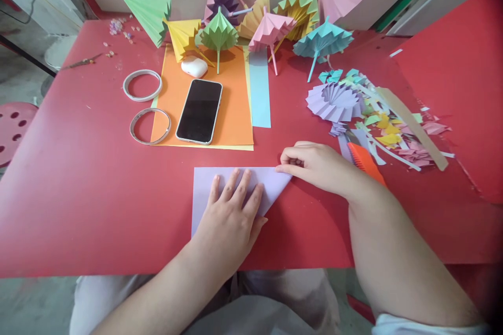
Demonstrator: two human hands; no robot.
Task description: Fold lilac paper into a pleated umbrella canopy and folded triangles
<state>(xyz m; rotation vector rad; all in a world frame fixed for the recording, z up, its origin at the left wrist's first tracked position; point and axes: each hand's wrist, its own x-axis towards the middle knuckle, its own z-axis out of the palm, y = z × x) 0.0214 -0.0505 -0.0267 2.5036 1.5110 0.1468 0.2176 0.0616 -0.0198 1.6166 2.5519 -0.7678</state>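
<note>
Red table point(98, 193), near edge: left hand point(230, 220) flat, pinning folded lilac paper sheet point(204, 183). Right hand point(314, 165) pinches its corner; best to align edges squarely before creasing.

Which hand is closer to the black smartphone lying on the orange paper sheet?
Left. The left hand lies flat on the lilac paper, directly below the black smartphone; the right hand pinches the paper's corner, farther right.
</note>
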